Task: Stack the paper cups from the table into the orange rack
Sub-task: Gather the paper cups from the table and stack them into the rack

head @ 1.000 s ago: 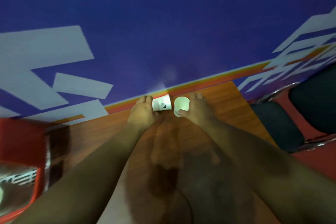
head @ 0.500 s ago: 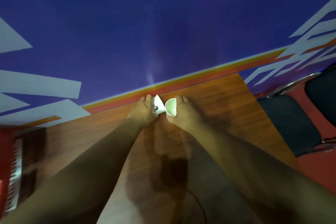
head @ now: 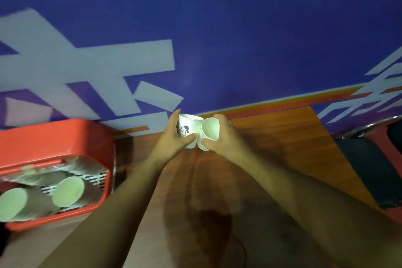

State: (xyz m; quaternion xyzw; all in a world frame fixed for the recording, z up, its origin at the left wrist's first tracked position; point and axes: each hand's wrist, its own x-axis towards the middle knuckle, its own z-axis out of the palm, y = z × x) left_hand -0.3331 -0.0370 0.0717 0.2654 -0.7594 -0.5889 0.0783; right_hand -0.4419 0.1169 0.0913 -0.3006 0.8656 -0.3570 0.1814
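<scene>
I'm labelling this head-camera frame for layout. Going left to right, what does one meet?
orange rack → left hand → printed paper cup → plain paper cup → right hand → dark chair

Orange rack (head: 56, 139) cut off left, stacked cups (head: 68, 191) inside blurred (count unclear)

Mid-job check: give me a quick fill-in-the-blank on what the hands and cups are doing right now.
1. The left hand and right hand hold ____ cup each.
2. The printed cup is in the left hand; the plain cup turns its mouth toward the ____.
3. The rack, with cups already in it, lies to the ____ of both hands.
Missing: one; camera; left.
</scene>
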